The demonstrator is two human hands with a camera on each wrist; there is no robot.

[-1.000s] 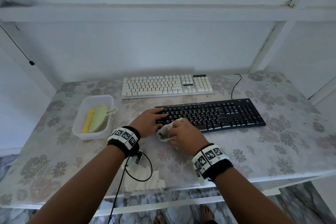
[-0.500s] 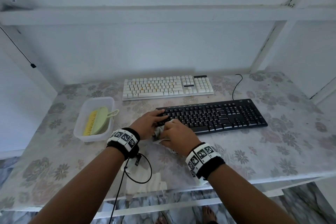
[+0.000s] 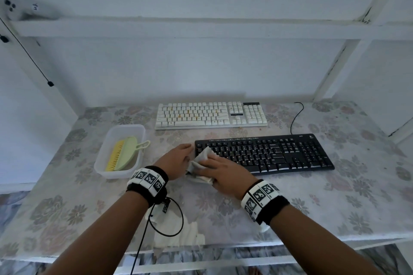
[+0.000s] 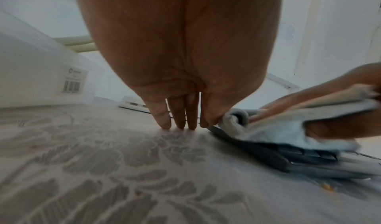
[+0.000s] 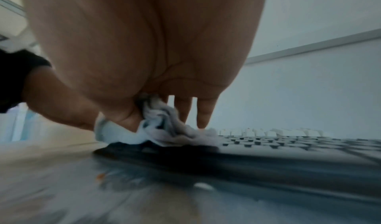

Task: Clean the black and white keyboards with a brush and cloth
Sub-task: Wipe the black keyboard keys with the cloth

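Note:
The black keyboard [image 3: 279, 154] lies in the middle of the table, with the white keyboard [image 3: 211, 115] behind it. My right hand [image 3: 225, 171] grips a crumpled pale cloth [image 3: 202, 157] between thumb and fingers and presses it on the black keyboard's left end [image 5: 288, 146]. In the right wrist view the cloth [image 5: 171, 133] bunches under the thumb. My left hand [image 3: 178, 156] is flat with straight fingers [image 4: 179, 123], its tips on the table just left of the keyboard, touching the cloth's edge [image 4: 278, 126]. A green brush with yellow bristles [image 3: 125, 154] lies in a tub.
The clear plastic tub [image 3: 116, 174] stands at the left of the flowered table top [image 3: 335, 196]. A second white cloth [image 3: 178, 230] lies at the front edge under a black cable loop [image 3: 176, 216]. The black keyboard's cable [image 3: 295, 118] runs to the back. A wall stands close behind.
My left hand has slid off the black keyboard's left keys onto the table beside it. The right hand still rubs the cloth over the keyboard's left end.

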